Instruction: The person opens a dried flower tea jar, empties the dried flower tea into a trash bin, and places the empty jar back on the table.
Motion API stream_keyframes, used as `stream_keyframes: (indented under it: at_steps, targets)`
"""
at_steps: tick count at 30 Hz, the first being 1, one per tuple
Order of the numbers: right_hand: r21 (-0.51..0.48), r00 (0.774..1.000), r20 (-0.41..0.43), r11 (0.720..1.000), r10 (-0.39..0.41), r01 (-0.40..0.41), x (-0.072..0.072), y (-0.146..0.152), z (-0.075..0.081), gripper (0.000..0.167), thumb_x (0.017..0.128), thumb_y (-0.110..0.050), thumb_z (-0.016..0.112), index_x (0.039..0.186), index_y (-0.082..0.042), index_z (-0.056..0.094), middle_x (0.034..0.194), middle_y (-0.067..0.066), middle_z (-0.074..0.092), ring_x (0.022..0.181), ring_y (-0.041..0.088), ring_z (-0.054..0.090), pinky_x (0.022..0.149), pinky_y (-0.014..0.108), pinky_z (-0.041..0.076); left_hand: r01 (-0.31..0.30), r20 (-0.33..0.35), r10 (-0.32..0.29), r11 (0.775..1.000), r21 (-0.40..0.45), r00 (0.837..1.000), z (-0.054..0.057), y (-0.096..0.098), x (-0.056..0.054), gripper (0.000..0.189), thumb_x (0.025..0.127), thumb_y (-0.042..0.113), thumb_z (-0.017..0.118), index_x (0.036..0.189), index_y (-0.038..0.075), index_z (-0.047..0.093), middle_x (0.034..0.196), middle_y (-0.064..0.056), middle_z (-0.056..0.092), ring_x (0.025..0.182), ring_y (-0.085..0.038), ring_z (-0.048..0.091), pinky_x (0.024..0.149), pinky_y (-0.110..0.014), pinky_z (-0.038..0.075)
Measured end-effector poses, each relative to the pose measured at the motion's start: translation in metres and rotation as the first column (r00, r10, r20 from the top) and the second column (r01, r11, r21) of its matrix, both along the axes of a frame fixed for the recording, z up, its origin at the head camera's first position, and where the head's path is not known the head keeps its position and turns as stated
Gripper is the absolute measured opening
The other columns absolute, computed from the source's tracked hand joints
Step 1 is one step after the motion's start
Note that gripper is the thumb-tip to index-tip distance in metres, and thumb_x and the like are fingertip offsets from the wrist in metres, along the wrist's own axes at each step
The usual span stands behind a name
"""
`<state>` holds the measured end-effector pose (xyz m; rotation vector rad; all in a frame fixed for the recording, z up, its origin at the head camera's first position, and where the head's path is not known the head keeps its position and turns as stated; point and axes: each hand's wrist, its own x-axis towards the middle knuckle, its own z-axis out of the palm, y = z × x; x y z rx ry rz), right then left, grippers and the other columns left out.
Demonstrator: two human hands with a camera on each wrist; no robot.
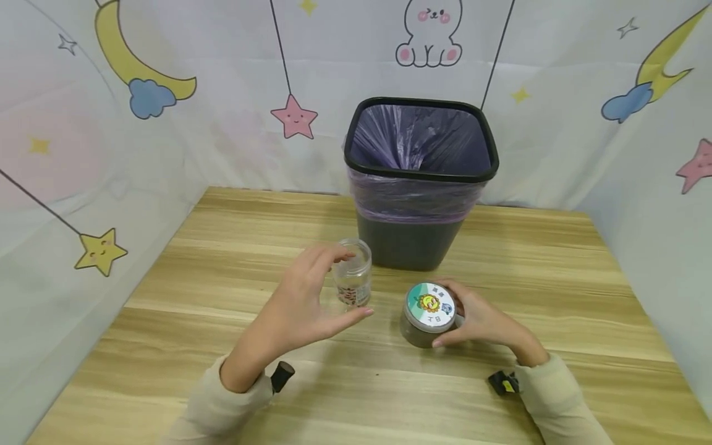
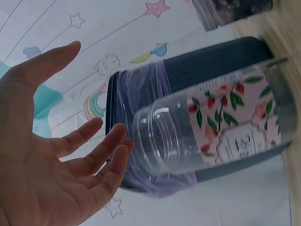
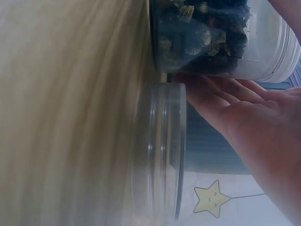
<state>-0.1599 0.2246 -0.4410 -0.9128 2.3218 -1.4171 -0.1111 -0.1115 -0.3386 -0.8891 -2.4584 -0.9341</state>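
Jar (image 1: 360, 279) upright, mouth up — long axis vertical, left hand (image 1: 300, 303) spread beside it, right hand (image 1: 479, 314) gripping lidded jar (image 1: 425, 315)

Glossy clear plastic jar (image 2: 169, 136), wood-grained table (image 1: 167, 346)

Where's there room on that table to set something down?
Left of the clear jar and left hand, bare wood reaches the curtain; another patch lies right of the bin, beyond the right hand. Crowded: the middle, where the lidded jar also stands.
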Motion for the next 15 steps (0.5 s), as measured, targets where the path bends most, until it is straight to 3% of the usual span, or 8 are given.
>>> stream_keyframes:
  at_steps: [4, 8, 11, 15]
  targets:
    - [0.058, 0.996, -0.089, 0.998, -0.007, 0.012, -0.001, -0.001, -0.001, 0.098, 0.064, -0.025, 0.096, 0.141, 0.005, 0.043, 0.135, 0.016, 0.055, 0.121, 0.028, 0.055, 0.101, 0.030, 0.047, 0.100, -0.007, -0.100, 0.995, -0.008, 0.995, -0.006, 0.023, 0.002, 0.071, 0.078, 0.044, 0.084, 0.131, 0.007, 0.055, 0.125, -0.002, 0.058, 0.115, -0.016, 0.053, 0.097, -0.033, 0.047]
    - [0.075, 0.993, -0.118, 0.997, 0.000, 0.009, -0.001, -0.001, -0.002, 0.094, 0.065, -0.027, 0.096, 0.139, 0.004, 0.047, 0.133, 0.014, 0.057, 0.119, 0.025, 0.056, 0.099, 0.032, 0.048, 0.166, -0.007, -0.167, 0.985, -0.034, 0.986, -0.015, 0.047, 0.000, 0.074, 0.077, 0.047, 0.084, 0.132, 0.006, 0.055, 0.126, -0.002, 0.057, 0.114, -0.015, 0.054, 0.096, -0.031, 0.048]
    - [0.061, 0.995, -0.101, 0.998, 0.014, -0.007, -0.001, 0.000, -0.003, 0.091, 0.067, -0.026, 0.095, 0.138, 0.003, 0.048, 0.132, 0.012, 0.058, 0.118, 0.022, 0.057, 0.098, 0.031, 0.049, 0.183, 0.022, -0.182, 0.981, -0.063, 0.983, -0.023, 0.061, -0.004, 0.079, 0.077, 0.052, 0.083, 0.135, 0.007, 0.053, 0.126, -0.001, 0.057, 0.114, -0.016, 0.054, 0.097, -0.031, 0.047]
    - [0.058, 0.993, -0.112, 0.998, 0.024, -0.017, -0.001, 0.001, -0.003, 0.090, 0.067, -0.026, 0.095, 0.138, 0.002, 0.048, 0.130, 0.010, 0.059, 0.117, 0.020, 0.057, 0.098, 0.031, 0.049, 0.184, 0.117, -0.170, 0.976, -0.118, 0.978, -0.034, 0.075, -0.010, 0.085, 0.078, 0.054, 0.080, 0.141, 0.008, 0.048, 0.129, -0.002, 0.055, 0.118, -0.018, 0.053, 0.098, -0.036, 0.047]
